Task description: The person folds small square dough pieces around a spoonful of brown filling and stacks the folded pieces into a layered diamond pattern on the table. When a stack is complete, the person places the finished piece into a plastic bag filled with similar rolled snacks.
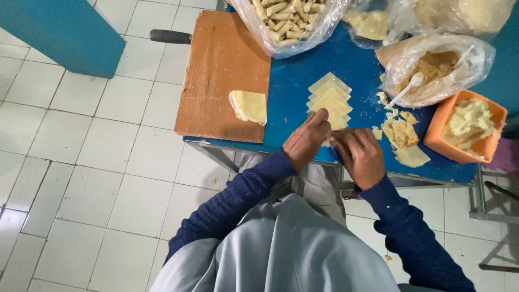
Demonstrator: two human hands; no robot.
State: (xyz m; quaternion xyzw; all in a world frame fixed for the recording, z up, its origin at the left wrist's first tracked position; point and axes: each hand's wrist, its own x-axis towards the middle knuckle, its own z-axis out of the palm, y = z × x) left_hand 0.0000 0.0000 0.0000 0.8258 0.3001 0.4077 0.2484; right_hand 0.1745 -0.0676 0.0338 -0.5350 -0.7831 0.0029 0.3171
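Your left hand (306, 141) and right hand (359, 157) meet at the near edge of the blue table (294, 86), fingers pinched together on a wrapper (328, 141) that they mostly hide. It sits at the foot of the row of wrappers (330, 100). A board (221, 65) with a dough stack (248, 106) lies left, and a filling bag (432, 67) and orange tub (466, 130) right.

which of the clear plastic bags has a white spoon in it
The clear plastic bag of brown crumbs beside the orange tub; a white plastic spoon sticks out of it. The bag of rolled sticks has none.
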